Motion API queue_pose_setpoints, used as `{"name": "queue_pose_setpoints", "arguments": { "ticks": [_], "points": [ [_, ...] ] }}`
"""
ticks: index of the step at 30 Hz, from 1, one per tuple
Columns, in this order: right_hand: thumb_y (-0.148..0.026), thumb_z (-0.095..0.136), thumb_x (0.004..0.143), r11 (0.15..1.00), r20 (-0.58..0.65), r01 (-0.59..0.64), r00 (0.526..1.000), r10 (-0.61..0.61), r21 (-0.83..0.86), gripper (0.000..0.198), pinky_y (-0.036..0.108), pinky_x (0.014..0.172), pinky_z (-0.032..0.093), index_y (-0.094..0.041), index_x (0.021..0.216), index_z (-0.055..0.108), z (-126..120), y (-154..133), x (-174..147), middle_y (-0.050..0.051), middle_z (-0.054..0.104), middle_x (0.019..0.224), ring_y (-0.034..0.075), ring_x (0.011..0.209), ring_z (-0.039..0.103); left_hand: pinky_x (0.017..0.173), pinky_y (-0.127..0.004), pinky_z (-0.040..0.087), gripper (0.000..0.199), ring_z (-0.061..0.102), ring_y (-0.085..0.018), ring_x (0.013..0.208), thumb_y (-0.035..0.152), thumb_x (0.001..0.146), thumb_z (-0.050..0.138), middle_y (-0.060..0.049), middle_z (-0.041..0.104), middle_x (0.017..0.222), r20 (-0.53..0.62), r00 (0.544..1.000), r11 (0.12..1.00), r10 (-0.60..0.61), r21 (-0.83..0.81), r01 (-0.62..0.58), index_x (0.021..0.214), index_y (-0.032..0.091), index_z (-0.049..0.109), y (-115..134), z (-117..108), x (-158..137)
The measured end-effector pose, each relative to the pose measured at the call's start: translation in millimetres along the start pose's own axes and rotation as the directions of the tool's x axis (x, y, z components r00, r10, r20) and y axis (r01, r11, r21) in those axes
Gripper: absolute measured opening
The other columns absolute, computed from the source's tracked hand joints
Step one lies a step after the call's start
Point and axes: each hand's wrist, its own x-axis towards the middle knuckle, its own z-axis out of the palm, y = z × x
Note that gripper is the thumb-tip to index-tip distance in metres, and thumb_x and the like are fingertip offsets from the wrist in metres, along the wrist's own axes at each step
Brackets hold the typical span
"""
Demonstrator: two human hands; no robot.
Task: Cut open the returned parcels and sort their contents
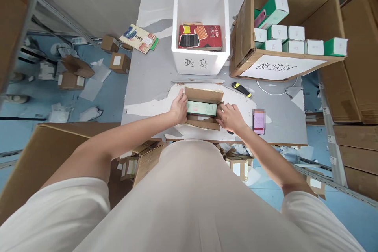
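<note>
Head view: my left fingers [181, 96] grip the open cardboard box [203, 123] at its left end; my right fingers [223, 112] touch its right, grip unclear. Inward-folding flaps [205, 94] might snag the mint-green carton [202, 108] inside.

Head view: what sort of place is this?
Probably a packing or storage room: an open carton with a green box inside, a utility knife on the worktable, and stacked cardboard boxes at the right suggest it.

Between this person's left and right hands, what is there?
In the head view, an open cardboard box lies between the left hand and the right hand, with a pale green box inside it.
</note>
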Motion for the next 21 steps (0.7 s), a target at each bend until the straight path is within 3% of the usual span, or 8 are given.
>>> {"name": "queue_pose_setpoints", "arguments": {
  "ticks": [3,6,8,11,14,16,18,21],
  "points": [
    [-0.032,0.052,0.090,0.988,-0.044,-0.045,0.998,0.052,0.149,0.039,0.044,0.092,0.037,-0.013,0.122,0.062,16.4,13.7,-19.6,0.018,0.055,0.132,0.031,0.111,0.050,0.117,-0.062,-0.005,0.074,0.040,-0.040,0.131,0.040,0.071,0.057,-0.018,0.059,0.129,0.017,0.997,0.996,-0.069,-0.058,0.069,0.140,0.014,0.049,-11.8,-9.8,-24.3],
    [-0.031,0.048,0.091,0.961,-0.070,-0.093,0.991,0.115,0.260,0.045,0.045,0.098,0.037,-0.015,0.133,0.055,35.2,19.5,-31.9,0.016,0.049,0.143,0.031,0.121,0.048,0.115,-0.064,0.007,0.079,0.047,-0.036,0.128,0.029,0.076,0.048,-0.017,0.049,0.143,0.035,0.985,0.970,-0.167,-0.172,0.170,0.151,0.016,0.028,-20.5,-7.0,-38.3],
    [-0.034,0.044,0.093,0.955,-0.073,-0.146,0.983,0.170,0.256,0.047,0.051,0.104,0.032,-0.018,0.137,0.053,46.3,17.8,-35.9,0.015,0.045,0.148,0.032,0.131,0.042,0.114,-0.062,0.015,0.078,0.041,-0.034,0.136,0.025,0.079,0.044,-0.014,0.033,0.156,0.060,0.986,0.964,-0.158,-0.206,0.167,0.153,0.020,0.021,-23.6,1.6,-41.7],
    [-0.036,0.032,0.097,0.944,-0.036,-0.264,0.960,0.276,0.198,0.052,0.062,0.107,0.021,-0.021,0.146,0.041,61.2,12.1,-38.0,0.012,0.036,0.155,0.035,0.143,0.026,0.113,-0.059,0.020,0.074,0.026,-0.033,0.145,0.027,0.085,0.039,-0.015,0.013,0.162,0.100,0.986,0.960,-0.132,-0.234,0.152,0.154,0.018,0.015,-23.6,18.0,-42.2],
    [-0.037,0.022,0.099,0.920,0.076,-0.324,0.946,0.315,0.220,0.056,0.065,0.104,0.023,-0.019,0.152,0.028,70.8,8.8,-36.9,0.012,0.032,0.157,0.036,0.146,0.020,0.113,-0.061,0.019,0.089,0.015,-0.037,0.148,0.051,0.087,0.041,-0.018,0.009,0.162,0.093,0.982,0.935,-0.164,-0.301,0.185,0.155,0.013,-0.001,-17.4,32.3,-40.9],
    [-0.036,0.021,0.099,0.912,0.118,-0.326,0.945,0.306,0.248,0.055,0.063,0.103,0.026,-0.019,0.151,0.030,68.4,7.3,-34.1,0.012,0.036,0.155,0.035,0.145,0.022,0.113,-0.063,0.016,0.115,0.011,-0.040,0.148,0.069,0.075,0.052,-0.022,0.005,0.161,0.070,0.979,0.928,-0.194,-0.310,0.206,0.154,0.010,-0.009,-10.9,39.5,-39.8],
    [-0.033,0.025,0.099,0.911,0.080,-0.352,0.936,0.343,0.213,0.050,0.062,0.105,0.023,-0.019,0.144,0.042,56.3,3.1,-27.5,0.014,0.042,0.151,0.034,0.144,0.025,0.113,-0.063,0.013,0.134,0.011,-0.042,0.147,0.076,0.063,0.061,-0.024,0.004,0.160,0.046,0.971,0.924,-0.233,-0.299,0.236,0.153,0.007,-0.011,-4.5,45.2,-38.7],
    [-0.020,0.034,0.095,0.921,-0.040,-0.377,0.923,0.382,0.101,0.041,0.059,0.106,0.020,-0.016,0.129,0.056,27.9,-13.4,-3.6,0.018,0.045,0.147,0.035,0.140,0.030,0.115,-0.061,0.014,0.140,0.014,-0.041,0.147,0.078,0.057,0.065,-0.024,0.007,0.160,0.014,0.960,0.910,-0.279,-0.317,0.269,0.153,0.008,-0.008,0.8,51.0,-37.8]
  ]
}}
